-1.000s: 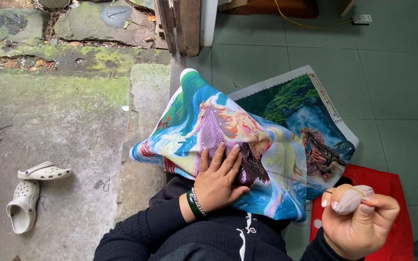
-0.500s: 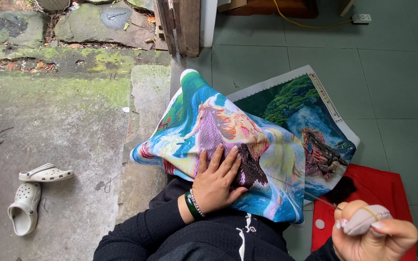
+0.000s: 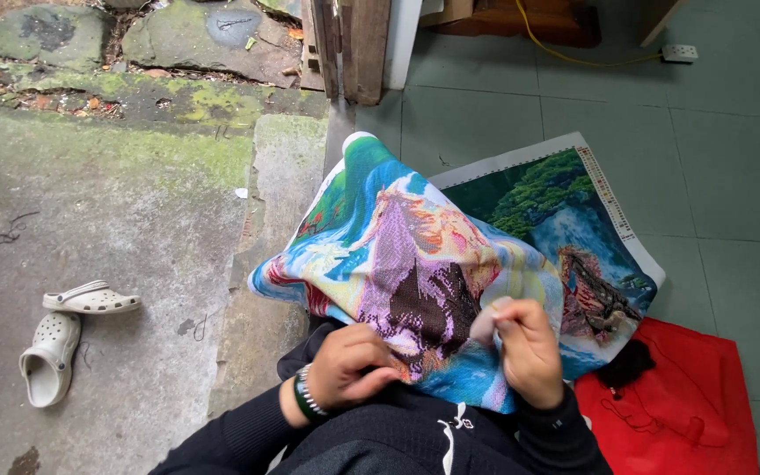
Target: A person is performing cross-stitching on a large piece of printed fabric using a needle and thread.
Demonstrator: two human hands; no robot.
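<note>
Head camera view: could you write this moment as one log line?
left hand: on cross-stitch canvas | right hand: pinching canvas edge | canvas: draped over lap | nearby: red bag, clogs

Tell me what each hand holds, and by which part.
The left hand grips the colourful cross-stitch canvas at its near edge, fingers curled into the fabric. The right hand pinches a small pale object against the canvas; what it is cannot be told.

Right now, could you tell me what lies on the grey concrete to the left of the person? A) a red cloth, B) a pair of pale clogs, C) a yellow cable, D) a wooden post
B: two pale clogs lie on the concrete at the left, well apart from the embroidered cloth that both hands hold.
</note>
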